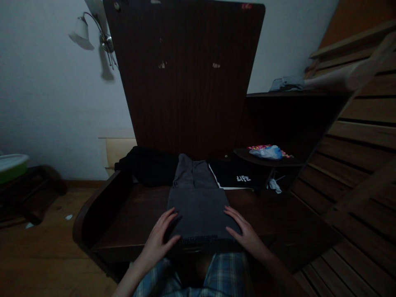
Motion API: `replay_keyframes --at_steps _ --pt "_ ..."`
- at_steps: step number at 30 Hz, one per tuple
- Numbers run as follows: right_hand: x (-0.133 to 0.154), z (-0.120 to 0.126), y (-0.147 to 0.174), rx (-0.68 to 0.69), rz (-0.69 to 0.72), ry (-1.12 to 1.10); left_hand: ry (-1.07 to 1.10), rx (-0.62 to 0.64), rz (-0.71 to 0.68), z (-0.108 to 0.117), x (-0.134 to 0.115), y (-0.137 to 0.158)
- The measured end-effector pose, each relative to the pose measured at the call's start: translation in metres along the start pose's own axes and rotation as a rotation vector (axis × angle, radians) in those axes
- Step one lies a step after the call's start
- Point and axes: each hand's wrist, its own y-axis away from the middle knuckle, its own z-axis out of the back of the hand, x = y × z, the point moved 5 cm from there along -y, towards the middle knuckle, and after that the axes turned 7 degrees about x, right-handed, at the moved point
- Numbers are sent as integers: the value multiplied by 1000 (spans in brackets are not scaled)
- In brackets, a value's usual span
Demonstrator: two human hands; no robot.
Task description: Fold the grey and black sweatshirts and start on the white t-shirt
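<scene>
A dark grey garment, perhaps trousers, lies flat on the brown wooden desk, its far part narrower and wrinkled, its near part smooth with a dark trimmed edge. At the garment's left side rests my left hand, fingers spread and holding nothing. Along its right side is my right hand, also with fingers apart and nothing in them. Behind and to the left is a heap of black cloth. To the right, a folded black garment bears white "LIFE" lettering.
A tall dark panel stands at the back. On the right, a small shelf holds a plastic bag. Wooden slats lean along the far right. A green basin sits on a low stool at left.
</scene>
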Motion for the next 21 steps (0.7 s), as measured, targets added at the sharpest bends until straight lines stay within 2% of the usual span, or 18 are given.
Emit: replay_keyframes --at_steps 2,4,7,11,16,19,21 --pt "4 -7 21 111 58 73 -91 67 -41 -10 -4 23" --pt "5 -13 30 173 68 157 -191 59 -54 -18 -3 34" --pt "1 -12 29 153 64 223 -291 19 -73 -21 0 34" --pt "-1 -3 31 132 132 227 -333 54 -143 -8 -10 28" --pt "7 5 60 108 260 189 -300 100 -290 9 -31 45" --pt "4 5 70 51 194 141 -236 176 -312 7 -29 54" --pt "0 1 66 65 166 116 -182 263 -296 1 -23 54"
